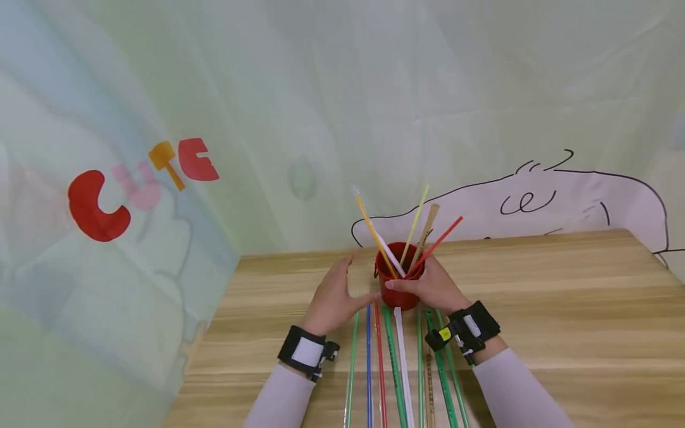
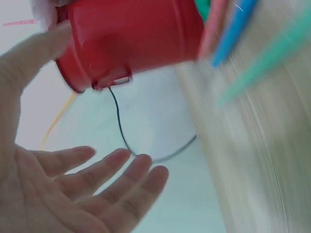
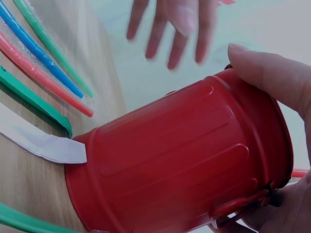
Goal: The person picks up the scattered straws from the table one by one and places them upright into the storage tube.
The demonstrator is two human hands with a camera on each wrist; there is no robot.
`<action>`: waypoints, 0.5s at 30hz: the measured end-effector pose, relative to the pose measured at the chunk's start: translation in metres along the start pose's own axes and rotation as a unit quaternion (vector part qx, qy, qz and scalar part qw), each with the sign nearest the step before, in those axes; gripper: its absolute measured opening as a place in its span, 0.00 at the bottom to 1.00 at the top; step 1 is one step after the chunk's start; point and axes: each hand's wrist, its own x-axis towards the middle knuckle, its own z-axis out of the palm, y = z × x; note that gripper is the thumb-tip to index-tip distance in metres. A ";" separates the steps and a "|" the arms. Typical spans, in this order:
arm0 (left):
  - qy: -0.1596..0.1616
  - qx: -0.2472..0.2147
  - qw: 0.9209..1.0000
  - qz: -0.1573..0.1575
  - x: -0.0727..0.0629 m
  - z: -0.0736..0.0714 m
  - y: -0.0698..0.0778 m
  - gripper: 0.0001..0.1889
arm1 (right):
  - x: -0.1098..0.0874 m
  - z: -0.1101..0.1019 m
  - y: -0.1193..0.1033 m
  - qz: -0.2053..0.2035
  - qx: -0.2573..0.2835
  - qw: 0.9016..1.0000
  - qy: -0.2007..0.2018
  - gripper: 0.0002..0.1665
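Observation:
A small red metal bucket (image 1: 400,291) stands near the table's back edge, holding several straws, among them an orange one (image 1: 369,223), a red one (image 1: 441,241) and a brown paper-wrapped one (image 1: 430,223). My right hand (image 1: 436,285) grips it near the rim, thumb on the near side and fingers round the far right. Left of the bucket is my left hand (image 1: 333,300), fingers spread and thumb pointing toward the wall of the bucket. In the left wrist view its palm and extended fingers (image 2: 141,167) hold nothing.
Several straws lie in a row on the wooden table (image 1: 535,297) before the bucket, including a blue one (image 1: 368,362), a red one (image 1: 380,368) and a white paper-wrapped one (image 1: 402,362). A printed cloth backdrop (image 1: 321,119) hangs behind the table and to its left.

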 end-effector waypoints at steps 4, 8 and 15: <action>0.017 0.050 0.999 -0.012 -0.020 -0.010 -0.009 0.44 | 0.001 -0.001 -0.001 0.010 0.001 1.000 -0.001 0.47; 0.007 0.084 0.996 -0.033 -0.040 -0.005 -0.017 0.38 | 0.002 -0.002 -0.002 0.009 0.000 1.000 -0.001 0.47; -0.046 0.103 0.993 -0.035 -0.069 0.017 -0.019 0.35 | 0.001 0.000 -0.002 0.010 0.005 1.000 -0.004 0.48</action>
